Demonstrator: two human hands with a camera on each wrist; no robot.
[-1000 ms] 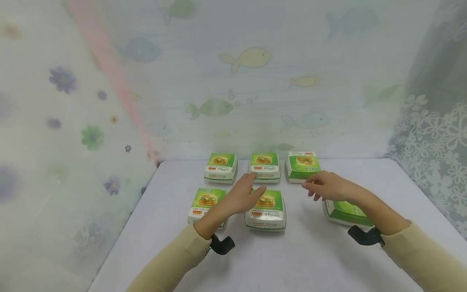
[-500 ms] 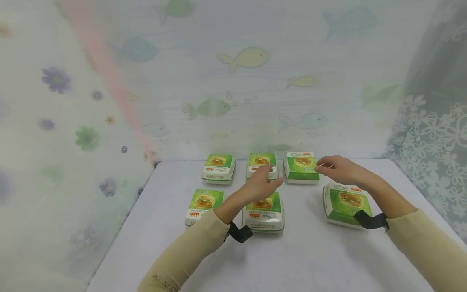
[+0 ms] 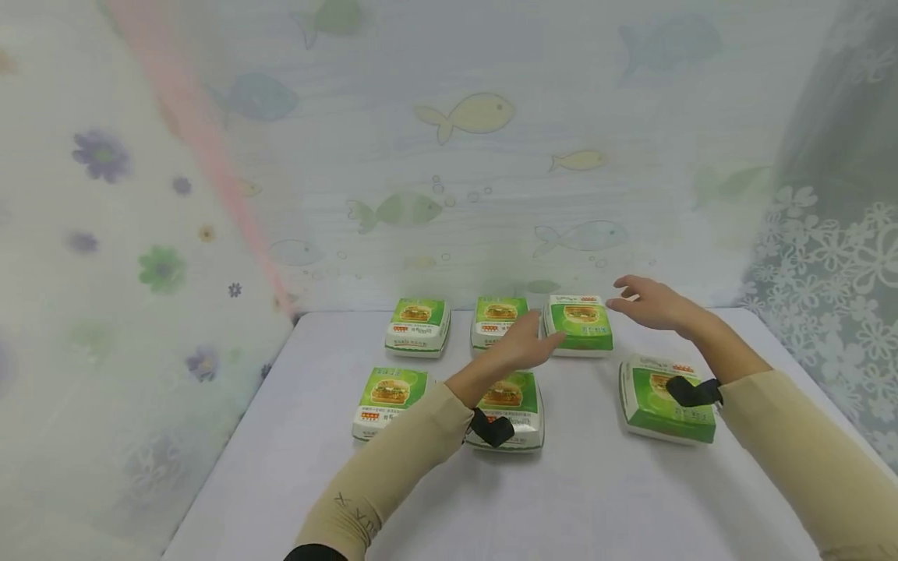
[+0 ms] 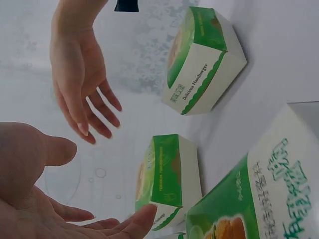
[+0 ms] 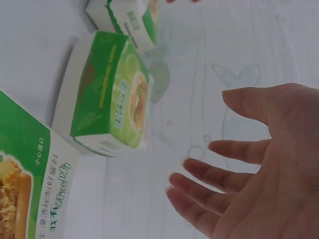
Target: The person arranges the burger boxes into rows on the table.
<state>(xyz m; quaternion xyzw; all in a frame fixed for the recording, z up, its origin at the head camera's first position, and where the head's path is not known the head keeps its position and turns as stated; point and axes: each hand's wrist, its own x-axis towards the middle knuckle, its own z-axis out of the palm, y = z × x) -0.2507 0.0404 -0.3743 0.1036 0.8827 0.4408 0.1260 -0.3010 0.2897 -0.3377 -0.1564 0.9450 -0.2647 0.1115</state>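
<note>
Green and white hamburger boxes lie on the white table in two rows, a burger picture on each lid. My left hand (image 3: 522, 344) hovers between the middle back box (image 3: 495, 315) and the right back box (image 3: 579, 327), fingers extended and holding nothing. On the other side of the right back box is my right hand (image 3: 652, 304), raised, its palm turned inward and its fingers loosely spread. In the right wrist view a gap shows between that hand (image 5: 249, 169) and the box (image 5: 107, 94). My left forearm partly covers the front middle box (image 3: 519, 405).
The left back box (image 3: 417, 327) and left front box (image 3: 387, 396) stand at the left. Under my right forearm sits the right front box (image 3: 662, 413). A fish-printed curtain (image 3: 463, 171) hangs behind the white tabletop (image 3: 575, 499).
My left hand has moved right, from over the front middle box to beside the right back box. My right hand has risen and moved farther back. The boxes stay in place.
</note>
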